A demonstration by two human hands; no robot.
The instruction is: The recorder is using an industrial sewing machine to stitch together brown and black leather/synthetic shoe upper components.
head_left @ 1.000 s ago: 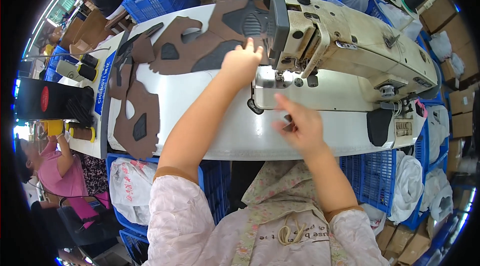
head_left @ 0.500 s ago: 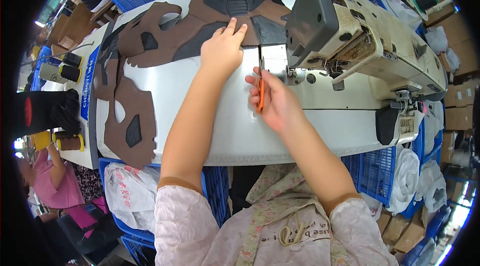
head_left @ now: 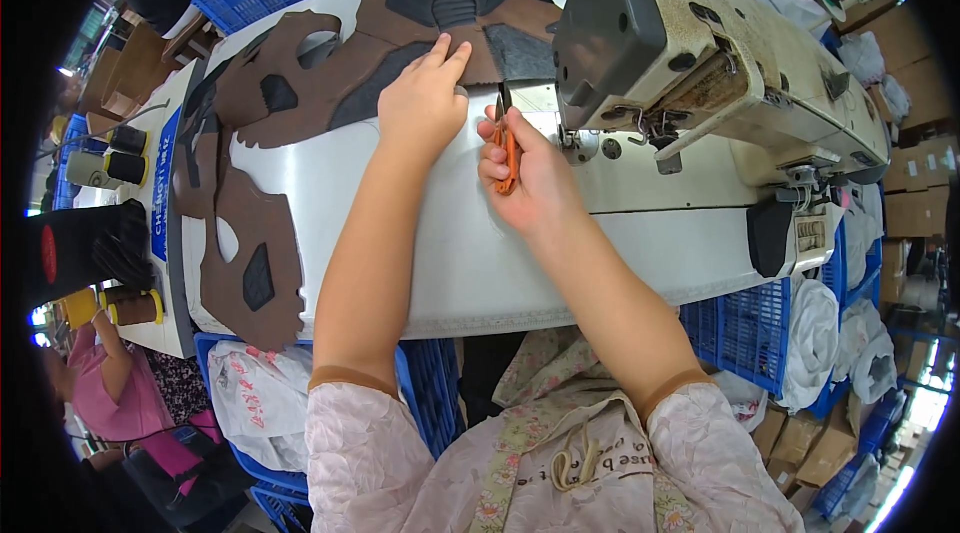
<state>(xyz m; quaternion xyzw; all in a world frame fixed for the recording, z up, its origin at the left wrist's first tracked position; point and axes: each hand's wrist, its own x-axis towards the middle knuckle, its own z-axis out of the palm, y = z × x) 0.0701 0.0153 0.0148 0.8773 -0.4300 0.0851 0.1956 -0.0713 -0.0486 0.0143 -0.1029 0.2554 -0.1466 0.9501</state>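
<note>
My left hand (head_left: 425, 98) lies on the near edge of a brown piece (head_left: 350, 58) with black inserts, its first fingers stretched out over it. The piece looks like leather; it spreads over the white table and trails down at the left. In my right hand (head_left: 530, 168) are orange-handled thread snips (head_left: 508, 158), with the fingers wrapped round the handles. Their dark blades point away from me and reach the near edge of the brown piece, just left of the sewing machine's needle area. Whether a thread lies between the blades is too small to tell.
A sewing machine (head_left: 690, 53) stands close to the right of my right hand. Thread spools (head_left: 125, 168) stand at the left. Blue baskets (head_left: 740, 333) with white bags surround the table (head_left: 480, 308). Another person in pink (head_left: 100, 373) sits at the far left.
My right hand has moved slightly away from me, bringing the blades to the piece's edge, and both snips handles now show. My left hand stays on the piece. The whole view has shifted a little.
</note>
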